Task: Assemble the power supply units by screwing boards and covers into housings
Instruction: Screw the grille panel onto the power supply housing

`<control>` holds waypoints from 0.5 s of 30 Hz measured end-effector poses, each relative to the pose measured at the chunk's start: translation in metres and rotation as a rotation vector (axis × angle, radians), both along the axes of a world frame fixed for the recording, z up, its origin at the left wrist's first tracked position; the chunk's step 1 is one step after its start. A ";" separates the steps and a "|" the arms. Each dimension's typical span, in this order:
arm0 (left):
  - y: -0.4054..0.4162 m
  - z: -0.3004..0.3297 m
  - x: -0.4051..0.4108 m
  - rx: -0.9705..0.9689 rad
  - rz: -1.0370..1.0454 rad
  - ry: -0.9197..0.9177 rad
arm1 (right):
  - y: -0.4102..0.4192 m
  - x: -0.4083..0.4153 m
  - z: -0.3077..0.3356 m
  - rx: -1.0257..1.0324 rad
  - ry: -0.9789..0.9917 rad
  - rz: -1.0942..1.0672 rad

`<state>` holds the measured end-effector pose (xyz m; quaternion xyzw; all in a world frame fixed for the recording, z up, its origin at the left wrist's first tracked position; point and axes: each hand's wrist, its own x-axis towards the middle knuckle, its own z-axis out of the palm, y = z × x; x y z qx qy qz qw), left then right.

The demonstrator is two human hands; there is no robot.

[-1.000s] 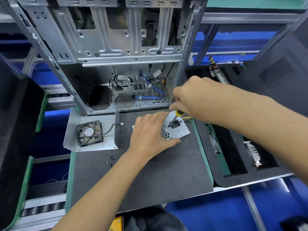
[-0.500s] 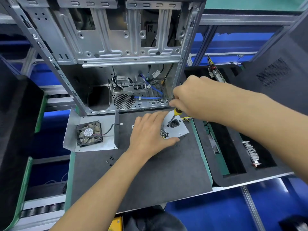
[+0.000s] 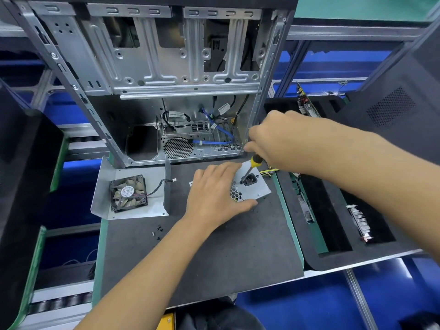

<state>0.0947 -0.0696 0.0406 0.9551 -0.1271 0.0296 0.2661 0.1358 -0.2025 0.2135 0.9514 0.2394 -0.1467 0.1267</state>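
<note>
Power supply unit (image 3: 252,186) lies on the grey mat (image 3: 202,258), in front of the open computer chassis (image 3: 154,75). Left hand (image 3: 215,194) presses flat on it, fingers spread. Right hand (image 3: 273,141) grips a screwdriver (image 3: 250,169), tip beside the socket. Expect a rigid, fairly heavy housing; hold by its sides. The screw and the unit's left half are hidden.

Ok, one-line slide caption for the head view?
Left hand steadies the power supply unit while the right hand drives a yellow-handled screwdriver into its face.
</note>
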 end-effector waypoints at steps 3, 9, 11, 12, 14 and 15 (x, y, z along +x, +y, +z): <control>0.000 0.000 -0.001 0.005 -0.002 -0.002 | -0.003 0.001 0.006 -0.058 0.042 0.028; 0.000 0.001 -0.001 -0.012 0.001 -0.003 | 0.003 -0.004 -0.002 -0.078 -0.059 0.054; 0.000 0.001 -0.001 -0.014 -0.002 -0.010 | 0.000 -0.003 0.003 -0.047 -0.005 0.041; 0.000 0.001 -0.001 -0.008 -0.005 -0.013 | -0.001 -0.004 0.003 0.027 0.060 0.038; -0.001 0.001 -0.001 0.005 -0.011 -0.009 | 0.000 -0.004 0.003 0.042 0.105 0.073; -0.001 0.000 0.000 0.005 -0.008 -0.008 | 0.001 -0.004 0.003 0.036 0.067 0.048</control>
